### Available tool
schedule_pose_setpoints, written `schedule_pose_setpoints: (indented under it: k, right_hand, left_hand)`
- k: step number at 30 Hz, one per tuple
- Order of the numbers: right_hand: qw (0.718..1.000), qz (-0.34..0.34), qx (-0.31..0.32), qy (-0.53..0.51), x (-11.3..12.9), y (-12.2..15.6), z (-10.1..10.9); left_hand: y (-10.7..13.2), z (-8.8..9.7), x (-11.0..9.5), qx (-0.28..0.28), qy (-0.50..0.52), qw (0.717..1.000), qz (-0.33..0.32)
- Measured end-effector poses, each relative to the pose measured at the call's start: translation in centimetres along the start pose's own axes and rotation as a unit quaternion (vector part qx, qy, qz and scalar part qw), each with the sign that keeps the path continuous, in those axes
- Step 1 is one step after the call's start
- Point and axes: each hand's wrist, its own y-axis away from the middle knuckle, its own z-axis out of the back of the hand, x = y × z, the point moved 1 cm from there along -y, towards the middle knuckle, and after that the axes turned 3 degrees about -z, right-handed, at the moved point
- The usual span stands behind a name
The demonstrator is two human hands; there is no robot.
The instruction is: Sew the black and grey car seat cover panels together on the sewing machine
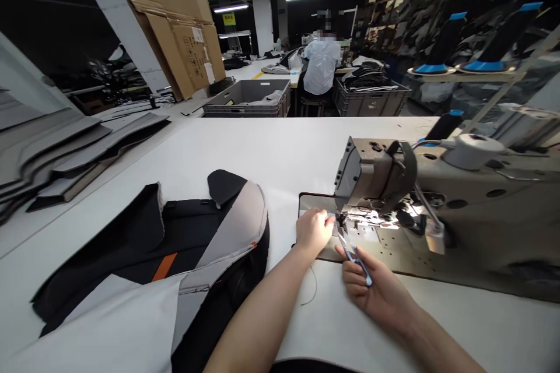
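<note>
My left hand [314, 230] is closed in a pinch beside the needle area of the sewing machine [376, 178]. A thin dark thread [315, 288] trails from under that hand onto the white table. My right hand [371, 282] grips small scissors [359, 262] with blue handles. Their blades point up toward the needle area, close to my left fingertips. Left of my arms lies a sewn cover piece [184, 227] in black and grey fabric, with an orange strip [165, 267] on it. The exact spot between the blades is too small to make out.
Stacked grey fabric panels [65, 151] lie at the left. Black thread cones [444, 44] stand on a rack at the right. Beyond the white table [280, 145] are grey crates [247, 109], a large cardboard sheet [188, 52] and a seated person [321, 64] facing away.
</note>
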Motion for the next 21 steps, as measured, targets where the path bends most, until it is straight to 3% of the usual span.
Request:
schedule_pose_setpoints:
  k: [6, 14, 18, 21]
  right_hand:
    - [0.997, -0.02, -0.047, -0.062, 0.3, -2.0, -2.2]
    - [0.994, 0.052, -0.069, -0.063, 1.8, -3.5, -2.7]
    - [0.995, 0.07, -0.073, 0.013, 1.4, -3.8, -1.7]
    - [0.981, 0.086, -0.082, 0.151, 1.6, -4.2, 0.2]
  left_hand:
    - [0.8, -0.5, 0.0, -0.004, 0.016, 1.0, 0.003]
    - [0.6, -2.1, 0.7, -0.013, 0.074, 0.997, 0.006]
    - [0.7, -1.7, 0.5, -0.023, 0.072, 0.997, 0.005]
    - [0.9, -1.5, 0.3, -0.016, 0.069, 0.997, 0.004]
